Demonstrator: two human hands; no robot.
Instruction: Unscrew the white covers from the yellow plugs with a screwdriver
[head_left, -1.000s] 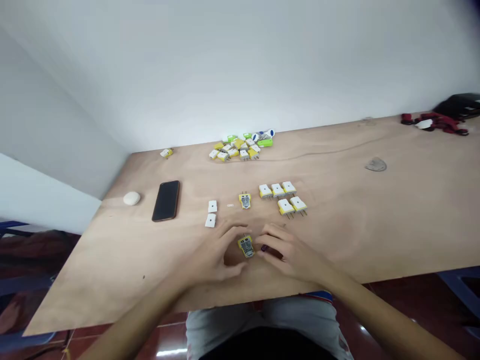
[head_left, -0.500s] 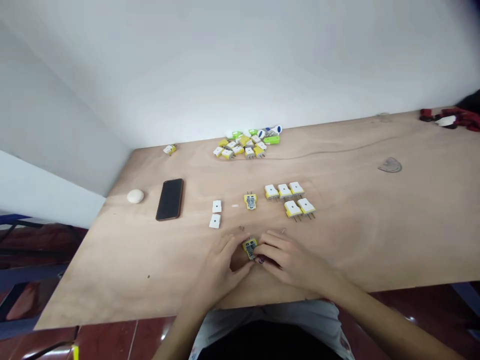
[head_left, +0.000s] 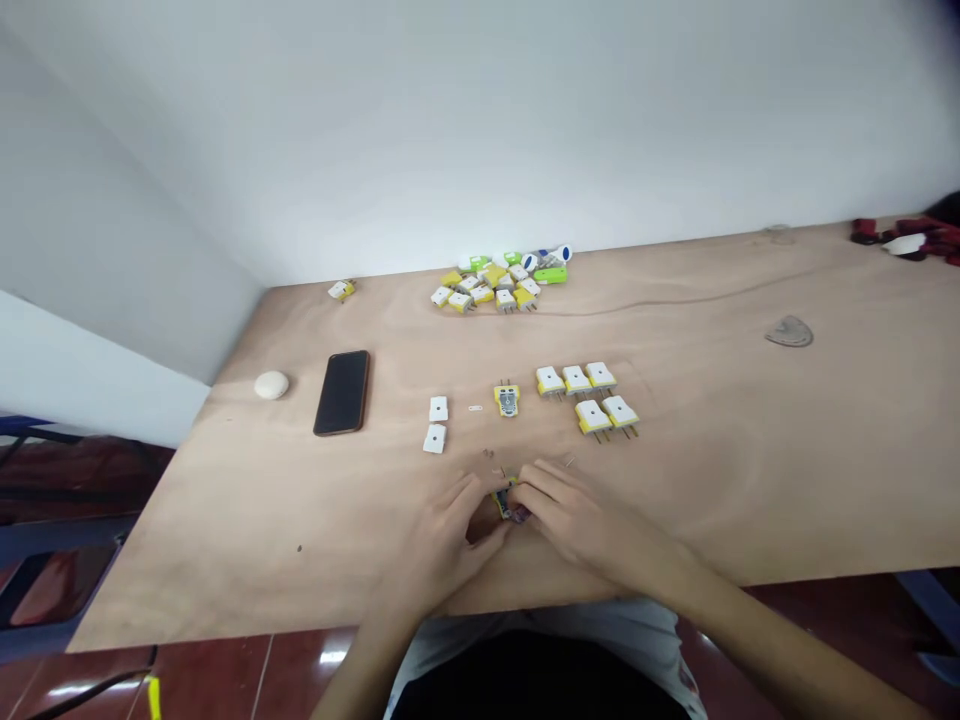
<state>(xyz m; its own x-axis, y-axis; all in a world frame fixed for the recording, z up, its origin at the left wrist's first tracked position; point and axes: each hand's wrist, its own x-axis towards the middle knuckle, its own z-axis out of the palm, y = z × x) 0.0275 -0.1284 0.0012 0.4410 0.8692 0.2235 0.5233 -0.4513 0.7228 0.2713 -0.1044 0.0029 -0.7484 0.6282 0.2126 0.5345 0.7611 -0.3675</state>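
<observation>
At the front of the table (head_left: 360, 530), the left hand (head_left: 454, 515) holds the uncovered yellow plug (head_left: 501, 502), any print too small to read; the right hand (head_left: 562, 508) touches it, pinch unclear.

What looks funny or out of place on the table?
One white-and-yellow plug lies by itself near the far left corner of the table. That looks odd because the pile of plugs sits off to its right.
</observation>
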